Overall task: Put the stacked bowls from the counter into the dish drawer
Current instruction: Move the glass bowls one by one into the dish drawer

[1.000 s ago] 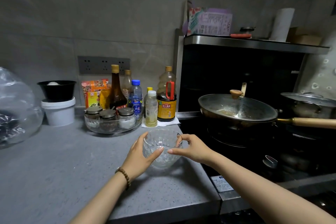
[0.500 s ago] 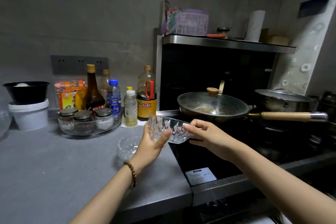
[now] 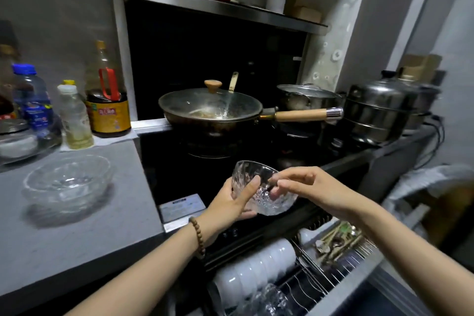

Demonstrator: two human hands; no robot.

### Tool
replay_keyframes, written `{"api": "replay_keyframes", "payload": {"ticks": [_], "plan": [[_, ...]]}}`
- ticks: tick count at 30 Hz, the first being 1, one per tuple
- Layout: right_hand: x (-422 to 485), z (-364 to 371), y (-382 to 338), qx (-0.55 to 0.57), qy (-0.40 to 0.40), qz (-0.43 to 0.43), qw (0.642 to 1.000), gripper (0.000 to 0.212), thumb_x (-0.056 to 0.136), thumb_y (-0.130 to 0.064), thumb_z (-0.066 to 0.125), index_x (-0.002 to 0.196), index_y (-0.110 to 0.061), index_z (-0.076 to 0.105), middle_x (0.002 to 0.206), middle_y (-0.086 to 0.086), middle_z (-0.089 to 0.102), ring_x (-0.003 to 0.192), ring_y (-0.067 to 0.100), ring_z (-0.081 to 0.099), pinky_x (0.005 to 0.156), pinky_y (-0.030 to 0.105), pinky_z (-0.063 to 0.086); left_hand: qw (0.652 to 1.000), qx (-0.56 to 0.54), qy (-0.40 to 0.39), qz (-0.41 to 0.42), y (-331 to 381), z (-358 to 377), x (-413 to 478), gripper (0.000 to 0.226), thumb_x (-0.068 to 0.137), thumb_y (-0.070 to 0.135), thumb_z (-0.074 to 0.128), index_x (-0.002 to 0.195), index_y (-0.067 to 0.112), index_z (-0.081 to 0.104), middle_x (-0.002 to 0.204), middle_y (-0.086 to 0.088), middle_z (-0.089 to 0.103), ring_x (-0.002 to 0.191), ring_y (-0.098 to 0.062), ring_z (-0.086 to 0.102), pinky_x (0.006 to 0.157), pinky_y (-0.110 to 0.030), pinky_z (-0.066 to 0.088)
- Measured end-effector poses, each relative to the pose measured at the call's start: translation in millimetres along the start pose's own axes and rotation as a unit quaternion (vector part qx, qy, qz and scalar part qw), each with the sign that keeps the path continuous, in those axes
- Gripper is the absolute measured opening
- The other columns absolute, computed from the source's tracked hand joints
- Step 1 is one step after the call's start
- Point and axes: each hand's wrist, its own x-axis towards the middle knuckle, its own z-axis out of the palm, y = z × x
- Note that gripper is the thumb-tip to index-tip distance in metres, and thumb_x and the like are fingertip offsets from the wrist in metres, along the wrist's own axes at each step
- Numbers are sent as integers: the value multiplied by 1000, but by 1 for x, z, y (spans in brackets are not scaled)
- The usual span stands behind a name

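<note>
— Since half a second ago, the cut-glass bowl (image 3: 264, 187) has been carried rightward and lower, away from the table (image 3: 77, 238) edge. The dish drawer (image 3: 354, 279) has come into view beneath it.

— How is the bowl held in the head view?

— It is gripped by the left hand (image 3: 228, 205), with the thumb laid on the near wall and the fingers curled under the base. Its rim is pinched by the right hand (image 3: 318, 187) between thumb and fingertips. It is kept in the air over the dark stove front, above the open drawer and touching neither.

— And its look?

— Clear glass is seen, cut all round in a faceted pattern, with fingertips visible through the wall. It is tilted, with the mouth turned toward the upper left.

— What else is seen?

— A second glass bowl (image 3: 66, 182), wider and shallower, is left standing upright on the table, well apart to the left. In the drawer, a row of white bowls (image 3: 256, 264) is racked on edge. Cutlery (image 3: 338, 238) is laid in the compartment to the right. A lidded wok (image 3: 210, 105) is seen on the stove behind.
</note>
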Motion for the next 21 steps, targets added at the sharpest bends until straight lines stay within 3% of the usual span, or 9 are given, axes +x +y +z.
{"api": "replay_keyframes", "payload": {"ticks": [4, 7, 9, 12, 15, 17, 19, 21], "plan": [[-27, -31, 33, 14, -13, 61, 998, 18, 78, -24, 69, 94, -18, 75, 90, 11, 77, 83, 15, 73, 74, 16, 53, 995, -14, -66, -79, -37, 38, 12, 96, 44, 76, 69, 121, 24, 46, 115, -2, 66, 92, -19, 71, 77, -29, 58], [-39, -44, 64, 18, -2, 104, 994, 23, 80, -27, 70, 100, -18, 74, 95, 11, 76, 86, 16, 72, 76, 19, 54, 987, -16, -97, -125, -65, 56, 23, 92, 49, 76, 68, 122, 23, 47, 105, -2, 70, 79, -14, 72, 85, -35, 56], [-43, -47, 85, 20, 3, 131, 991, 30, 79, -33, 71, 104, -18, 74, 98, 11, 75, 89, 18, 70, 82, 24, 55, 982, -12, -113, -149, -85, 64, 30, 86, 53, 76, 64, 119, 23, 52, 101, 0, 74, 87, -17, 72, 88, -36, 55], [-45, -44, 115, 37, 19, 183, 982, 36, 76, -37, 72, 102, -12, 74, 97, 13, 74, 87, 19, 68, 84, 27, 54, 977, -22, -92, -193, -116, 72, 37, 88, 54, 74, 61, 120, 17, 53, 105, -6, 72, 92, -21, 71, 84, -33, 56], [-43, -36, 142, 63, 26, 234, 970, 27, 82, -28, 68, 98, -7, 73, 81, 3, 75, 68, 5, 67, 57, 10, 48, 974, -12, -66, -218, -148, 76, 44, 78, 63, 71, 53, 120, 17, 53, 108, -4, 71, 88, -16, 71, 82, -31, 57], [-41, -33, 162, 87, 39, 265, 960, 22, 86, -19, 65, 100, -3, 71, 71, -2, 74, 59, 1, 65, 51, 8, 44, 972, 12, -39, -229, -172, 75, 48, 71, 72, 67, 49, 124, 19, 51, 111, 3, 67, 84, -9, 69, 85, -32, 55], [-40, -32, 183, 104, 65, 296, 947, 25, 87, -16, 64, 106, -1, 69, 76, 3, 74, 63, 7, 65, 56, 14, 47, 969, 53, -2, -241, -197, 71, 50, 66, 80, 61, 49, 130, 18, 46, 116, 5, 60, 81, -10, 62, 83, -33, 53], [-36, -31, 204, 106, 87, 324, 936, 26, 87, -17, 64, 107, -1, 69, 89, 10, 73, 73, 18, 63, 63, 22, 49, 965, 133, 18, -227, -219, 65, 48, 64, 86, 53, 48, 137, 17, 37, 134, -1, 49, 104, -15, 56, 89, -29, 45]]}}
